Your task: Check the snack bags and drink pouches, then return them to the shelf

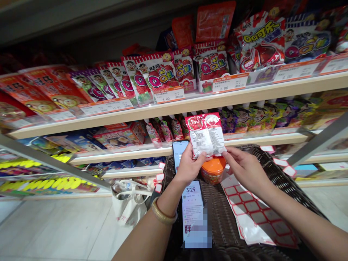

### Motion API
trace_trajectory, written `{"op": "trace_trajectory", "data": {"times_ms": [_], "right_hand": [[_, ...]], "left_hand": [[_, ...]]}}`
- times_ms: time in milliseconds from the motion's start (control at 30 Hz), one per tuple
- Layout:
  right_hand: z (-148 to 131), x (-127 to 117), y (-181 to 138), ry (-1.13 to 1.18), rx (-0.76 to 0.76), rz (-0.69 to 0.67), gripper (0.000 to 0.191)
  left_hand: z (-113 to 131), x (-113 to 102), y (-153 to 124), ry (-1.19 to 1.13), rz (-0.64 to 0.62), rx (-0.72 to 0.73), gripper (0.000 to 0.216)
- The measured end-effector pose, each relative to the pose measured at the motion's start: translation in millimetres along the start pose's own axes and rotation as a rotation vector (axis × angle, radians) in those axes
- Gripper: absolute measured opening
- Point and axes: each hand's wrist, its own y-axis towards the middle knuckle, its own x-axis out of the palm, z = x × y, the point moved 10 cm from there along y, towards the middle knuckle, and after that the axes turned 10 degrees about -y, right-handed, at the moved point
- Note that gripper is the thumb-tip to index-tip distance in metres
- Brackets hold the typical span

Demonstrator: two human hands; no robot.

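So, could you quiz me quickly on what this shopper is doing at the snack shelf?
1. True or false: the left hand and the right hand both pinch the red-and-white packet.
2. What sits in the wicker basket just below that packet? A) orange-lidded tub B) green bottle C) banana
3. Fill in: the phone under the left wrist reads ____.
Key: 1 true; 2 A; 3 3:29.
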Motion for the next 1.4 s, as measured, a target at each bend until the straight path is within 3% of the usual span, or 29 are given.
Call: {"op": "trace_trajectory", "data": {"times_ms": [300, 567, 800, 933, 1067, 1267, 1400], "right_hand": [[0.6, 1.3, 0.9, 0.066, -0.031, 0.003, 0.035], [7.3, 10.5, -1.6, 0.286, 0.011, -0.029, 0.041], [-1.5, 1.3, -1.4, 0.500, -0.035, 0.086, 0.035], [-9.9, -5.1, -2.6, 0.600, -0.081, 0.137, 0.025], [-17.2, -16.6, -9.8, 0.548, -0.168, 0.250, 0.015], [-29.6, -29.1, -27.3, 0.326, -0.319, 0.416, 0.015], [-43.7, -28.1, -32.4, 0.219, -0.417, 0.412, 0.020]], "left_hand": [[-1.1, 2.0, 1.0, -0.005, -0.026, -0.020, 0.049], [-1.4, 1.1, 1.2, 0.001, -0.027, -0.015, 0.050], [-1.7, 6.1, -0.8, 0.006, -0.048, -0.032, 0.050], [4.5, 9.7, -0.7, 0.041, -0.076, 0.029, 0.046], [3.4, 10.6, -0.4, 0.051, -0.063, 0.035, 0.046], [11.5, -4.1, -5.1, 0.112, 0.181, 0.127, 0.039], [12.1, 3.9, -6.4, 0.071, 0.140, 0.133, 0.028]]}}
